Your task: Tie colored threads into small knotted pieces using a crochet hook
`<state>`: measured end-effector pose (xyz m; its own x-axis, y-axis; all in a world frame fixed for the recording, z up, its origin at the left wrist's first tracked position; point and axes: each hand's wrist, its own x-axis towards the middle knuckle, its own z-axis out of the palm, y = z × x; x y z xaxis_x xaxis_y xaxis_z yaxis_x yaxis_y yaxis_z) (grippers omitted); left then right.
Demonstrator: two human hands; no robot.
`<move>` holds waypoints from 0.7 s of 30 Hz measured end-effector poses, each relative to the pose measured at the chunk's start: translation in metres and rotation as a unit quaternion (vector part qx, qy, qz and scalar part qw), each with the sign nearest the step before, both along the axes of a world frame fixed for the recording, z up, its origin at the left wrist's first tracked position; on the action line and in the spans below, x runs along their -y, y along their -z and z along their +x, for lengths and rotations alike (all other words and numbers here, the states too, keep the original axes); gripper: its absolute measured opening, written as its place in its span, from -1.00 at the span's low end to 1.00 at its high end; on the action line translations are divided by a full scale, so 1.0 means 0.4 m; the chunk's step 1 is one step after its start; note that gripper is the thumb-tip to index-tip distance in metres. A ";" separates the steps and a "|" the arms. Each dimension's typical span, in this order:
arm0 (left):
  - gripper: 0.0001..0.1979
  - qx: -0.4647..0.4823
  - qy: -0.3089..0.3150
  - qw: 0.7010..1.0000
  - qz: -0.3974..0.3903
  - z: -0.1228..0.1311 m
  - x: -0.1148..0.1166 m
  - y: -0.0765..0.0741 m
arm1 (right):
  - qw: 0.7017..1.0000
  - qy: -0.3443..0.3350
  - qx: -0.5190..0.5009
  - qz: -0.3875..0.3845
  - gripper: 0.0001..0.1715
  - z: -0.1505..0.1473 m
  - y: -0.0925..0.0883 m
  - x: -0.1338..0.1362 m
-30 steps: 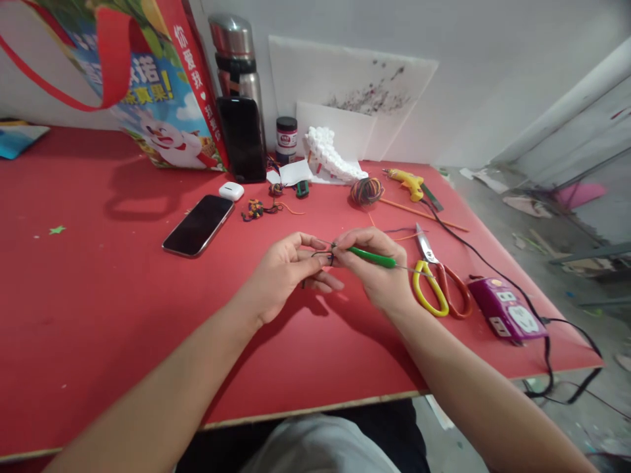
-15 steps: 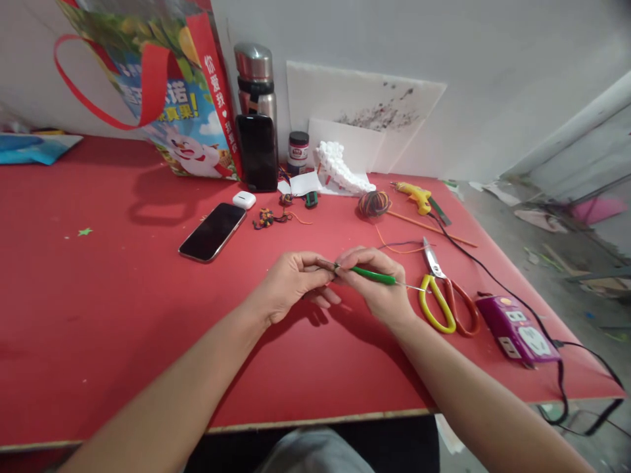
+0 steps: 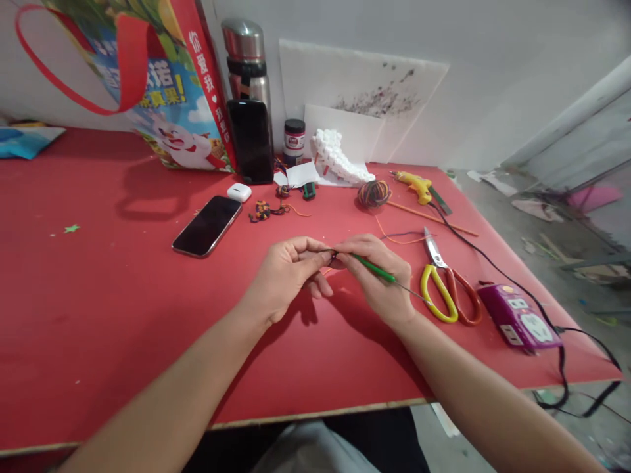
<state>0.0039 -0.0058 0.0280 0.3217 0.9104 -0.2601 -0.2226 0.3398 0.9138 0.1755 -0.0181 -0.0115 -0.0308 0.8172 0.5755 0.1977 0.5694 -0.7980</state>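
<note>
A crochet hook (image 3: 375, 269) with a green grip lies in my right hand (image 3: 387, 292), its thin metal shaft sticking out behind toward the scissors. The thumb and fingers of that hand pinch it near the front. My left hand (image 3: 280, 276) is closed in a pinch on a small piece of dark yarn (image 3: 333, 257), right at the hook's tip. How the yarn loops there is too small to make out. Beyond my hands sits a multicoloured yarn ball (image 3: 373, 194), with orange and purple strands (image 3: 401, 238) lying on the red table (image 3: 148, 341).
Scissors (image 3: 451, 295), a purple power strip (image 3: 520, 318) with black cables and a yellow glue gun (image 3: 414, 186) are on the right. To the left lie a phone (image 3: 207, 226), an earbud case (image 3: 239, 192) and a small crocheted piece (image 3: 261, 210). A bag (image 3: 187, 112) and steel flask (image 3: 245, 46) stand behind.
Both hands stay together at the yarn, with small shifts of the fingers. The hook now slants more steeply, its rear end lower. The whole view has shifted slightly.
</note>
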 end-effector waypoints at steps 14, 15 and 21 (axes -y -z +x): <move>-0.87 -0.077 -0.030 0.996 0.037 0.011 0.019 0.000 | 0.991 0.015 -0.091 -0.095 -0.86 -0.001 0.001 -0.007; -0.87 -0.075 -0.031 0.996 0.041 0.011 0.019 0.000 | 0.993 0.016 -0.082 -0.088 -0.85 -0.003 0.001 -0.006; -0.81 -0.041 -0.032 0.998 0.041 0.014 0.017 0.010 | 0.998 0.020 -0.025 -0.062 -0.84 -0.001 -0.003 0.001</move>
